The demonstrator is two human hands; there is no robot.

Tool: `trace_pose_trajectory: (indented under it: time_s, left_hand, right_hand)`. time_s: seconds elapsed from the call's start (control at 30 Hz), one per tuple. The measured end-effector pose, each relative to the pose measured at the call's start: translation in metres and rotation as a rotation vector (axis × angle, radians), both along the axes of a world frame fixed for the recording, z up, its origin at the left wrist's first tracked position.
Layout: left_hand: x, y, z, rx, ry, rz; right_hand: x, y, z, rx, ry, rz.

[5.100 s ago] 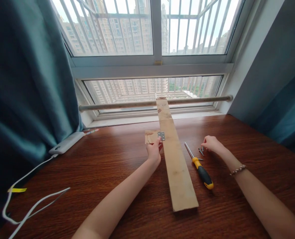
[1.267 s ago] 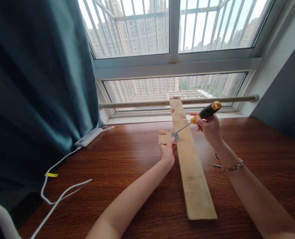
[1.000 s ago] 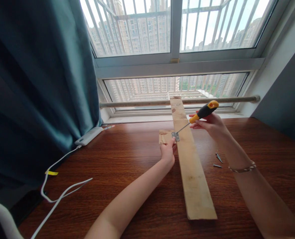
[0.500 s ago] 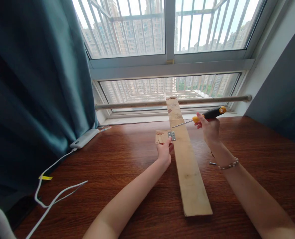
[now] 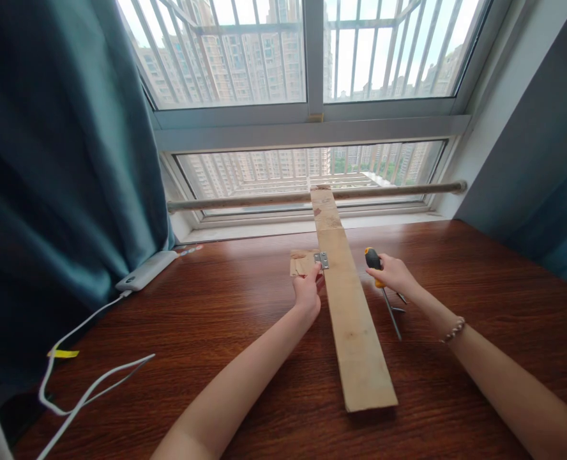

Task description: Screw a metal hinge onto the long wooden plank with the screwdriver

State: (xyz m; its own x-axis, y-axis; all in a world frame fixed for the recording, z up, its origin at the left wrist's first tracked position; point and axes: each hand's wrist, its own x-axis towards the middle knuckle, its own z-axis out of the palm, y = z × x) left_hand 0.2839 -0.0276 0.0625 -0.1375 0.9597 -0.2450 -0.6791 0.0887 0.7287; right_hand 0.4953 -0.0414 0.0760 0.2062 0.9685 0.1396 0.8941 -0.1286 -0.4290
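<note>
A long pale wooden board [image 5: 355, 319] lies lengthwise on the table, its far end on the rail by the window. Against its left side sits a small wooden block [image 5: 301, 262], and a metal hinge [image 5: 320, 259] spans the seam between the two. My left hand [image 5: 307, 297] is closed on the small block, its thumb at the hinge's lower edge. To the right of the board, my right hand [image 5: 393, 276] grips a black and yellow screwdriver [image 5: 373, 259] by the handle. The screwdriver's shaft slants down toward me, beside small dark metal pieces [image 5: 398, 310].
A brown wood-grain table [image 5: 207, 332] spans the foreground. On its left are a white power bank [image 5: 147, 271], a white cable [image 5: 99, 390] and a yellow strip [image 5: 64, 353]. A metal rail [image 5: 245, 202] crosses before the window. A blue curtain [image 5: 63, 160] hangs at left.
My right hand has drawn the screwdriver back from above the hinge, down to the right of the board, and its tip has swung toward me. My left hand stays on the small block.
</note>
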Motion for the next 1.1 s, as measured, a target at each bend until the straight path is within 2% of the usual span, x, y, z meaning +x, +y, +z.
trace_pose_trajectory:
  time_s: [0.1, 0.33, 0.8, 0.9, 1.0, 1.1]
  left_hand:
    - [0.0, -0.001, 0.002, -0.01, 0.001, 0.003]
    - [0.001, -0.003, 0.005, -0.01, -0.008, 0.002]
    - [-0.001, -0.001, 0.004, -0.039, -0.027, -0.014]
    - [-0.001, -0.001, 0.003, -0.044, -0.026, -0.011]
    - [-0.001, 0.001, 0.002, -0.045, -0.025, -0.018]
    - [-0.001, 0.001, 0.001, -0.033, -0.027, -0.022]
  right_hand:
    - [-0.009, -0.002, -0.013, -0.057, -0.083, 0.02]
    - [-0.01, 0.0, -0.029, -0.113, -0.169, 0.062]
    - [-0.006, 0.004, -0.038, -0.194, -0.123, 0.045]
    - [-0.001, 0.003, -0.034, -0.203, -0.082, 0.064]
    - [0.006, -0.004, -0.017, -0.213, -0.09, 0.056]
    - [0.014, -0.02, 0.001, -0.288, -0.101, 0.119]
